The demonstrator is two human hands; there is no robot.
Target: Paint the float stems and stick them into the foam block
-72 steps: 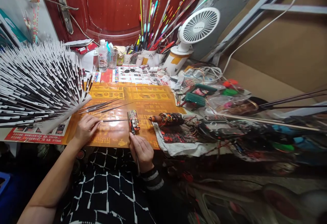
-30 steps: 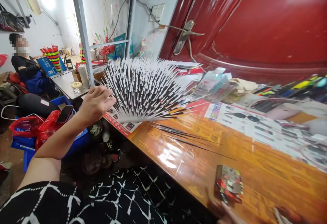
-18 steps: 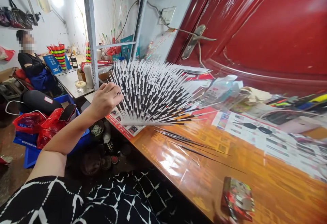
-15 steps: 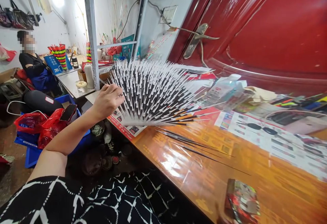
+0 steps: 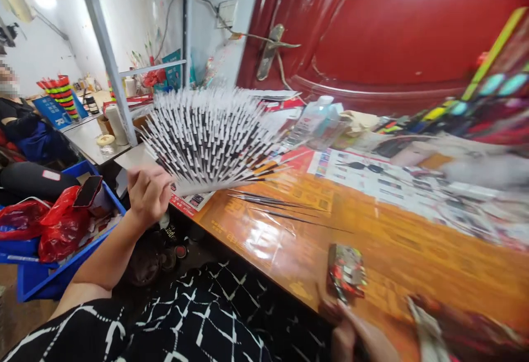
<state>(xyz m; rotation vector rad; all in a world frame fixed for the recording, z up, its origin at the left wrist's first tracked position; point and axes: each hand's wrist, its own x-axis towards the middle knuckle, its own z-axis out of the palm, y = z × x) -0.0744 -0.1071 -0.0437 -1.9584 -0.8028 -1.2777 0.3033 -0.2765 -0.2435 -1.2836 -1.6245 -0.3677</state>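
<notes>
My left hand (image 5: pixel 149 194) is raised at the near left edge of a wide, fanned mass of white-tipped dark rods (image 5: pixel 206 136). Its fingers are curled together, and whatever they may hold is hidden. Several thin dark rods (image 5: pixel 273 202) lie loose on the orange table (image 5: pixel 231 227). Low on the right, my right hand (image 5: pixel 351 323) is blurred, with its fingers closed at the near side of a small box with a red and silver top (image 5: pixel 347 271). A slim dark thing shows at these fingertips, too smeared to name.
Printed sheets (image 5: pixel 372 177) and a clear plastic bottle (image 5: pixel 320 117) are behind the rods. A crumpled cloth (image 5: pixel 430 323) lies at the lower right. Blue crates (image 5: pixel 61 271) with red bags stand left, below a metal post (image 5: pixel 101 48). A person (image 5: pixel 20 125) sits far left.
The view has swung right. My left hand has moved back from the rods' edge toward me. My right hand has come into view beside the small box.
</notes>
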